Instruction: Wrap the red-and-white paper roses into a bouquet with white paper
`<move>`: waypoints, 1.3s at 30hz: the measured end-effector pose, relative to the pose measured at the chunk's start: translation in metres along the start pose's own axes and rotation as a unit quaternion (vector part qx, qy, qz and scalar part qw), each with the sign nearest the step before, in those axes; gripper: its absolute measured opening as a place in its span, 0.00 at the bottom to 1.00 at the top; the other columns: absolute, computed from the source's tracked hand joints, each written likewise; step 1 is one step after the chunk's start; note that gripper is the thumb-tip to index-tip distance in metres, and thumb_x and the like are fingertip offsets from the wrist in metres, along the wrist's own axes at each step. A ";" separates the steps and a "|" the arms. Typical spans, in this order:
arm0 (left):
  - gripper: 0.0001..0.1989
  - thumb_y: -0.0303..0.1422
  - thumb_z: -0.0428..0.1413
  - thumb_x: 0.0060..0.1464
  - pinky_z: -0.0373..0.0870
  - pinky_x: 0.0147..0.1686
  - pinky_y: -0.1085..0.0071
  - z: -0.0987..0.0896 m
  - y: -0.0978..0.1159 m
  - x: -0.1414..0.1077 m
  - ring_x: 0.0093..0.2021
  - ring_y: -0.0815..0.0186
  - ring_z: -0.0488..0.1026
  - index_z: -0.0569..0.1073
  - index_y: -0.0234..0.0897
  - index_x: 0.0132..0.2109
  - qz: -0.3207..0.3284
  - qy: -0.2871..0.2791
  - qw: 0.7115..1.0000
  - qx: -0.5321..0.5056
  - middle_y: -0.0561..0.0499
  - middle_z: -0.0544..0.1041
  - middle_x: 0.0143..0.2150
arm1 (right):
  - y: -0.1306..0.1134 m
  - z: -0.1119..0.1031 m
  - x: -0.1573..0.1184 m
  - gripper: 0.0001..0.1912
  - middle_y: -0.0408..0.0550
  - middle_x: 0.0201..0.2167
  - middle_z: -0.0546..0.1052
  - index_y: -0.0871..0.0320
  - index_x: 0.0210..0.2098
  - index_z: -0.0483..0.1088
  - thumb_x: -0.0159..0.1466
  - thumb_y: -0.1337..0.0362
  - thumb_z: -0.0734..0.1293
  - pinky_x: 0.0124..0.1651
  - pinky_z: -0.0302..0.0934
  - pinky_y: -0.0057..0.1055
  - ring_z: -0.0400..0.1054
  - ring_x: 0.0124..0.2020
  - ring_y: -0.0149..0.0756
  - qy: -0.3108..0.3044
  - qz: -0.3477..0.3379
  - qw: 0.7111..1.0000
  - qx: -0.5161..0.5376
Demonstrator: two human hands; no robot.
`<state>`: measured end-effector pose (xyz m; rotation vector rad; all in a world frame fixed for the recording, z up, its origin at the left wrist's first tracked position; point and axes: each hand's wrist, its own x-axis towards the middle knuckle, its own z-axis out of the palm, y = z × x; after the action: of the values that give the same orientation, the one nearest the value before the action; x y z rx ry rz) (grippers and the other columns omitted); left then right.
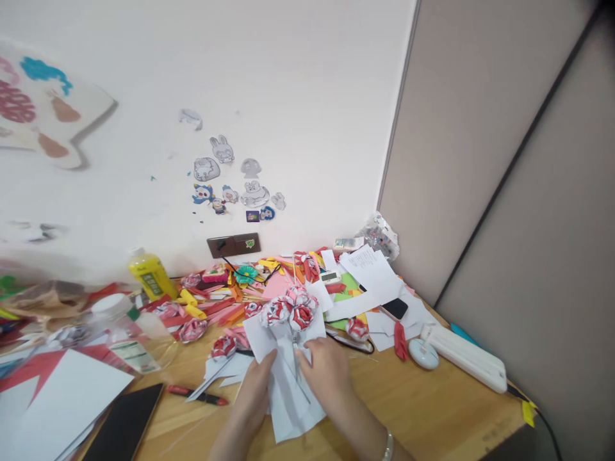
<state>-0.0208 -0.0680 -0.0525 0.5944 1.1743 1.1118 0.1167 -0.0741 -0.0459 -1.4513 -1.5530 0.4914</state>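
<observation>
A small bunch of red-and-white paper flowers (288, 314) lies against a creased sheet of white paper (293, 416), their thin stems running down its middle. My left hand (257, 384) grips the sheet's left side, thumb on top. On the other side my right hand (327, 368) is closed over the sheet's right part beside the stems, its thumb near them. Whether it also pinches a stem is hidden. Left of the bunch, a loose paper flower (223, 347) with a white rolled stem rests on the table.
Coloured paper scraps and paper flowers (193, 330) crowd the back of the wooden table (408, 410). At left stand a yellow bottle (152, 275) and a clear jar (129, 339), near a black tablet-like slab (125, 426) and a red-and-black marker (196, 394). A white lamp (466, 358) lies at right.
</observation>
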 end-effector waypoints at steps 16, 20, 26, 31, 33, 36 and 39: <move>0.12 0.29 0.53 0.52 0.73 0.36 0.65 -0.003 -0.009 0.009 0.36 0.57 0.78 0.69 0.33 0.45 0.029 0.003 0.998 -0.061 0.43 0.81 0.35 | -0.006 0.002 -0.011 0.09 0.49 0.24 0.76 0.61 0.26 0.70 0.61 0.69 0.60 0.28 0.50 0.25 0.69 0.27 0.35 -0.095 0.014 0.988 -0.117; 0.12 0.29 0.53 0.52 0.73 0.37 0.64 -0.004 -0.009 0.007 0.36 0.57 0.78 0.70 0.31 0.45 0.016 0.002 0.997 -0.078 0.42 0.81 0.35 | 0.000 0.008 -0.014 0.14 0.51 0.21 0.75 0.61 0.24 0.69 0.63 0.66 0.58 0.27 0.50 0.27 0.68 0.25 0.37 -0.062 0.026 0.992 -0.111; 0.14 0.31 0.56 0.50 0.72 0.38 0.64 -0.002 -0.011 0.004 0.36 0.56 0.78 0.70 0.31 0.44 0.006 -0.034 0.994 -0.102 0.42 0.81 0.35 | 0.006 0.021 -0.016 0.09 0.52 0.26 0.76 0.62 0.30 0.70 0.61 0.70 0.59 0.28 0.51 0.26 0.69 0.27 0.37 -0.131 0.045 0.986 -0.096; 0.16 0.30 0.56 0.49 0.72 0.38 0.64 -0.003 -0.016 0.006 0.38 0.55 0.77 0.69 0.31 0.47 -0.001 -0.022 0.993 -0.118 0.40 0.80 0.38 | 0.006 0.016 -0.012 0.07 0.51 0.25 0.76 0.61 0.28 0.69 0.59 0.69 0.60 0.27 0.49 0.27 0.68 0.27 0.37 -0.171 0.073 0.974 -0.131; 0.19 0.32 0.57 0.48 0.72 0.38 0.64 -0.002 -0.016 0.006 0.39 0.55 0.77 0.68 0.31 0.49 -0.008 -0.026 0.994 -0.106 0.39 0.80 0.40 | 0.007 0.016 -0.012 0.07 0.50 0.25 0.75 0.61 0.28 0.70 0.59 0.69 0.61 0.27 0.48 0.26 0.68 0.26 0.36 -0.182 0.072 0.972 -0.129; 0.24 0.32 0.60 0.43 0.71 0.38 0.64 -0.001 -0.014 0.004 0.40 0.54 0.76 0.68 0.32 0.49 -0.011 -0.044 0.995 -0.091 0.41 0.79 0.41 | 0.010 0.018 -0.012 0.06 0.49 0.24 0.75 0.61 0.28 0.69 0.57 0.70 0.61 0.26 0.47 0.26 0.67 0.26 0.35 -0.191 0.080 0.971 -0.117; 0.23 0.34 0.63 0.37 0.69 0.40 0.65 -0.003 -0.013 0.002 0.38 0.55 0.76 0.71 0.33 0.44 -0.002 -0.079 0.996 -0.050 0.44 0.80 0.37 | 0.015 0.020 -0.012 0.06 0.48 0.24 0.75 0.61 0.26 0.69 0.57 0.71 0.61 0.26 0.48 0.25 0.67 0.26 0.34 -0.186 0.081 0.975 -0.095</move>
<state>-0.0184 -0.0713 -0.0653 0.5917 0.9781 1.0924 0.1071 -0.0759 -0.0721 -1.7143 -1.8212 0.7622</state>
